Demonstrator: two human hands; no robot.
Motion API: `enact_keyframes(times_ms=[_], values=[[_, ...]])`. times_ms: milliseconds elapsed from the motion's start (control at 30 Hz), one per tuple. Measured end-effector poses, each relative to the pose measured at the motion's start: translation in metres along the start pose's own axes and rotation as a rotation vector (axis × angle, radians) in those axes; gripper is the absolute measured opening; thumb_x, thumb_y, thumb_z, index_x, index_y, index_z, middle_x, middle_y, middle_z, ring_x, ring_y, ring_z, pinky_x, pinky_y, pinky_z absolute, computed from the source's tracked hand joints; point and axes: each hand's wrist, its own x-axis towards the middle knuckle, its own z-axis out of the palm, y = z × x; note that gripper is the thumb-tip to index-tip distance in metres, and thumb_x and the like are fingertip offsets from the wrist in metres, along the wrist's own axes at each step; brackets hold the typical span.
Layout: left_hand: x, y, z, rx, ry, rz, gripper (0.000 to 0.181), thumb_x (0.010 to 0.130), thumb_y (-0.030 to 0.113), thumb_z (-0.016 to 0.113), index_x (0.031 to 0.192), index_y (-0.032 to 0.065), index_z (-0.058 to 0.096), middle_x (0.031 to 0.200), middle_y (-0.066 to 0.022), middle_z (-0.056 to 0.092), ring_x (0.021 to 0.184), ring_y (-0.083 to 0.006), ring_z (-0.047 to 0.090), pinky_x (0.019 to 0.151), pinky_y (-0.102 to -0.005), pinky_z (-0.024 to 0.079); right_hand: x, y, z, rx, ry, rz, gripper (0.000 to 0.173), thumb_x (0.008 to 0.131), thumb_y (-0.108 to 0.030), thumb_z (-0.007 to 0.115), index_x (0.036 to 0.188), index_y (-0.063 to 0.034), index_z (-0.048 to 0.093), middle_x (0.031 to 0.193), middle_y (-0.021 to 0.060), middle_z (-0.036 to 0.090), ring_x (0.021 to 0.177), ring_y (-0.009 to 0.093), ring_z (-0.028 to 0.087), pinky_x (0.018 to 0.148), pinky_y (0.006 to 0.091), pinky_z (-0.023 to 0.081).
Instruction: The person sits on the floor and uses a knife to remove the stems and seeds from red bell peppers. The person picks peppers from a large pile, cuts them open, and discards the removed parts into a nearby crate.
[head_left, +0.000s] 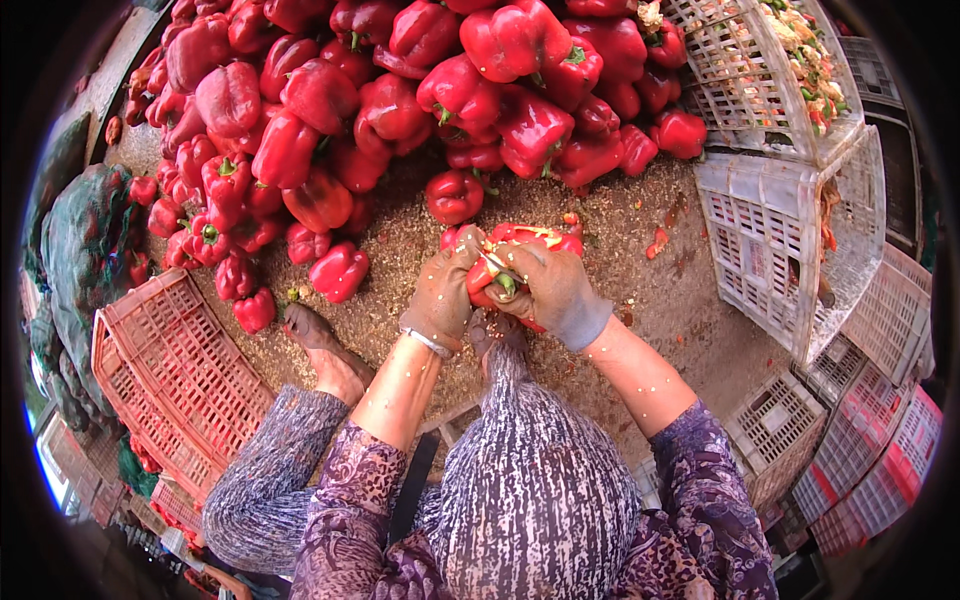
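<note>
Both my hands wear soiled work gloves and meet at the centre of the view, above my foot. My left hand (444, 289) is closed around the left side of a red bell pepper (480, 279) with a green stem. My right hand (551, 289) is at the pepper's right side, its fingers by the stem. A thin metal blade (495, 262) shows between the hands; its handle is hidden, so which hand holds it is unclear. Just beyond my right hand lies an opened red pepper (527, 234) with pale flesh showing. Seeds cling to both forearms.
A large heap of red bell peppers (390, 112) lies ahead on the seed-strewn floor (660, 300). A red plastic crate (180, 375) stands at left near a green mesh sack (86, 232). At right are a tipped white crate (757, 247) and a crate of pepper scraps (750, 75).
</note>
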Motion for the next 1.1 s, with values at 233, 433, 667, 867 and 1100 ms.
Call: enact_keyframes(times_ms=[233, 433, 667, 867, 1100], values=[[-0.023, 0.017, 0.015, -0.092, 0.072, 0.042, 0.040, 0.103, 0.041, 0.054, 0.115, 0.0034, 0.063, 0.102, -0.0064, 0.070, 0.085, -0.0144, 0.070, 0.073, -0.0276, 0.057, 0.004, -0.015, -0.014, 1.071, 0.194, 0.804, 0.046, 0.102, -0.049, 0.052, 0.089, -0.0049, 0.060, 0.058, 0.0004, 0.046, 0.048, 0.009, 0.048, 0.043, 0.0271, 0.042], [-0.118, 0.113, -0.108, -0.051, 0.302, 0.339, 0.040, 0.102, 0.034, 0.055, 0.131, 0.0060, 0.056, 0.123, -0.0075, 0.064, 0.110, -0.0188, 0.062, 0.096, -0.0315, 0.049, 0.042, -0.023, -0.149, 0.723, 0.652, 0.599, 0.063, 0.100, -0.064, 0.041, 0.116, -0.0063, 0.057, 0.056, 0.0006, 0.043, 0.046, 0.013, 0.045, 0.042, 0.0276, 0.038], [-0.416, 0.261, -0.407, 0.551, 1.319, 0.665, 0.071, 0.097, 0.051, 0.057, 0.147, 0.0024, 0.042, 0.140, -0.0173, 0.054, 0.126, -0.0297, 0.055, 0.103, -0.0392, 0.046, 0.106, 0.115, -0.353, 0.173, 1.120, 0.521, 0.032, 0.089, -0.030, 0.066, 0.095, 0.0006, 0.068, 0.078, 0.0106, 0.068, 0.063, 0.017, 0.062, 0.059, 0.0310, 0.049], [-0.278, 0.219, -0.277, 1.058, 1.130, 0.718, 0.062, 0.098, 0.032, 0.066, 0.144, -0.0027, 0.045, 0.139, -0.0184, 0.056, 0.126, -0.0262, 0.054, 0.107, -0.0355, 0.043, 0.095, 0.110, -0.260, -0.457, 0.998, 0.315, 0.055, 0.086, -0.042, 0.078, 0.122, -0.0018, 0.068, 0.091, 0.0048, 0.073, 0.075, 0.011, 0.065, 0.066, 0.0270, 0.051], [0.037, 0.024, -0.067, 1.361, 0.190, 0.629, 0.107, 0.077, 0.039, 0.084, 0.155, 0.0028, 0.021, 0.152, -0.0281, 0.036, 0.141, -0.0399, 0.037, 0.116, -0.0435, 0.034, -0.018, 0.015, -0.048, 0.805, 0.209, 1.010, 0.056, 0.094, -0.057, 0.062, 0.097, -0.0003, 0.064, 0.060, 0.0008, 0.053, 0.046, 0.011, 0.051, 0.044, 0.0268, 0.043]])
